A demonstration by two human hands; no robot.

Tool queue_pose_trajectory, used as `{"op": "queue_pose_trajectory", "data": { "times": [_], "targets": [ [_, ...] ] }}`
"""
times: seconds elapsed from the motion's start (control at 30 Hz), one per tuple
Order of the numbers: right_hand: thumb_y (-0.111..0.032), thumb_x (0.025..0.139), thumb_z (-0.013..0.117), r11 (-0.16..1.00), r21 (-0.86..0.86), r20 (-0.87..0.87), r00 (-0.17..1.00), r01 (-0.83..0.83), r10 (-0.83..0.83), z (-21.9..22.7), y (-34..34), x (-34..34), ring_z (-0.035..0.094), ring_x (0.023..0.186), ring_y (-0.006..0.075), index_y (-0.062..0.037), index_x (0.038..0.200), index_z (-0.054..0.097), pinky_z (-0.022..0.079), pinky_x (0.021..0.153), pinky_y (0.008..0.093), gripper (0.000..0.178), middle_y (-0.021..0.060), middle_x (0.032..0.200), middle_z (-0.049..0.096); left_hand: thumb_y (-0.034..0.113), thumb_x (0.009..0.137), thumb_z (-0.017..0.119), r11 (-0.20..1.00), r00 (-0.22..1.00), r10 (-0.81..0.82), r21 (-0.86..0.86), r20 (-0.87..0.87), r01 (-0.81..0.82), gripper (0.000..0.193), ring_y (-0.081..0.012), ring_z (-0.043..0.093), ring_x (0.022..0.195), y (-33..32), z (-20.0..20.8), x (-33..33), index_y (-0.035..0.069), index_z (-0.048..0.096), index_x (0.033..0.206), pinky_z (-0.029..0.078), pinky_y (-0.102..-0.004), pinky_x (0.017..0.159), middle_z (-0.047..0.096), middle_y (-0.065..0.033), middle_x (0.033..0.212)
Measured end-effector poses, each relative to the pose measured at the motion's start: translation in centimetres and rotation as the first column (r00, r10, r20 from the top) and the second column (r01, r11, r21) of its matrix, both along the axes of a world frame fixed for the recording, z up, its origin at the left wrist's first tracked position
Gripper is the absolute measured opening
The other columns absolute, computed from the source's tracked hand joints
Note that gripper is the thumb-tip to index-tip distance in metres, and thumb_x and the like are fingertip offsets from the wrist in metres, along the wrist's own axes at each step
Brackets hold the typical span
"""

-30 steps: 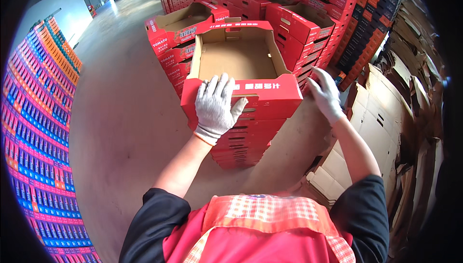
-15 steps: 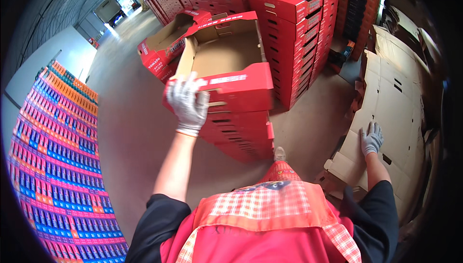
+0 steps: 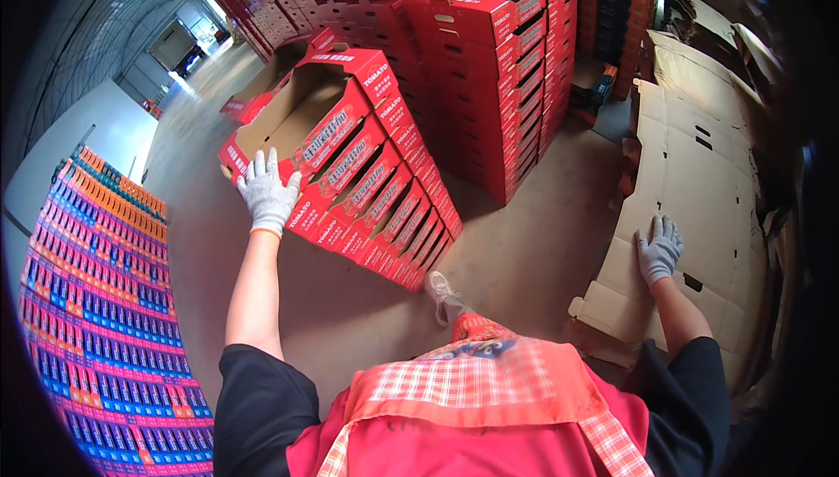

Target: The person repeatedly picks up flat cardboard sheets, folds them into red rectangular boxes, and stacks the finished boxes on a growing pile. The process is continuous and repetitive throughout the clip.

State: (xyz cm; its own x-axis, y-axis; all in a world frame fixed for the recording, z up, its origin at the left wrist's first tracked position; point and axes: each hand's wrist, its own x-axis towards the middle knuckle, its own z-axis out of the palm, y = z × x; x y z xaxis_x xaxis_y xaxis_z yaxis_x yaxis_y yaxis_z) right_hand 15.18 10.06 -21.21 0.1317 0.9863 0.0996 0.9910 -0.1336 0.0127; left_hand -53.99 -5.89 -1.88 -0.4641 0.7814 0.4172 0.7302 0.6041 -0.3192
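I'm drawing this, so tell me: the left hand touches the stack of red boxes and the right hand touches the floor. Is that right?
Not quite: the head view shows the right hand touching flat brown cardboard, not the floor. The left hand does touch the stack of red boxes.

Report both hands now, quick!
Left hand: open, touching the top red box near its corner; firm grip unclear.
Right hand: open, resting on the brown cardboard; holding nothing.

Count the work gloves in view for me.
2: one glove is on the left hand, at the top red carton of a stack; the other glove is on the right hand, resting on flattened cardboard. Neither is hidden.
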Motion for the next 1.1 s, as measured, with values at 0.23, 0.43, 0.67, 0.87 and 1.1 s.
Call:
{"op": "queue_pose_trajectory", "data": {
  "times": [0.23,0.43,0.67,0.87,1.1],
  "targets": [
    [-0.05,0.089,0.056,0.997,0.052,-0.047,0.997,-0.05,0.053,0.0,-0.2,0.3,0.032,0.143,0.0333,-0.0091,0.144,0.045,0.018,0.117,0.0493,0.069,0.0152,0.154,0.038,0.038,0.083,0.068,0.961,0.968,-0.207,0.156,-0.141,0.229,0.062,-0.0329,0.048,0.129,-2.2,-1.0,1.7,0.009,0.053,0.137,0.033,-0.0488,0.11,0.054,-0.0145,0.139],
    [-0.051,0.082,0.063,0.991,0.128,-0.097,0.994,-0.035,0.047,-0.7,-0.1,0.5,0.037,0.138,0.0354,-0.0107,0.137,0.052,0.019,0.116,0.053,0.069,0.0152,0.147,0.045,0.034,0.082,0.07,0.971,0.977,-0.087,0.204,-0.195,0.127,0.068,-0.034,0.028,0.145,-0.8,-2.3,5.2,0.008,0.048,0.141,0.02,-0.0573,0.116,0.035,-0.0155,0.156],
    [-0.057,0.086,0.054,0.992,0.119,-0.088,0.995,-0.035,0.045,0.0,-0.7,0.1,0.037,0.139,0.0333,-0.01,0.138,0.052,0.018,0.116,0.0521,0.071,0.0148,0.148,0.044,0.059,0.086,0.06,0.995,0.995,-0.097,0.025,0.019,0.097,0.065,-0.0353,0.071,0.084,9.1,-1.4,1.9,0.015,0.06,0.133,0.055,-0.0491,0.07,0.071,-0.0173,0.106],
    [-0.057,0.088,0.052,0.995,0.097,-0.066,0.997,-0.033,0.039,0.7,-1.0,-0.1,0.039,0.138,0.0294,-0.0125,0.138,0.053,0.02,0.116,0.05,0.067,0.0125,0.148,0.045,0.046,0.085,0.064,0.96,0.968,-0.229,0.143,-0.103,0.242,0.053,-0.0358,0.068,0.08,9.4,-1.8,2.7,0.004,0.067,0.116,0.054,-0.0457,0.069,0.071,-0.016,0.1],
    [-0.055,0.089,0.051,0.992,0.125,-0.119,0.992,-0.03,0.045,1.1,-1.2,0.0,0.039,0.138,0.0286,-0.0134,0.136,0.055,0.021,0.116,0.0492,0.063,0.0115,0.147,0.047,0.048,0.081,0.066,0.994,0.793,0.096,-0.097,0.601,-0.046,0.071,-0.0408,0.031,0.143,10.6,1.6,3.8,0.013,0.048,0.14,0.025,-0.0638,0.112,0.034,-0.025,0.154]
  ]
}}
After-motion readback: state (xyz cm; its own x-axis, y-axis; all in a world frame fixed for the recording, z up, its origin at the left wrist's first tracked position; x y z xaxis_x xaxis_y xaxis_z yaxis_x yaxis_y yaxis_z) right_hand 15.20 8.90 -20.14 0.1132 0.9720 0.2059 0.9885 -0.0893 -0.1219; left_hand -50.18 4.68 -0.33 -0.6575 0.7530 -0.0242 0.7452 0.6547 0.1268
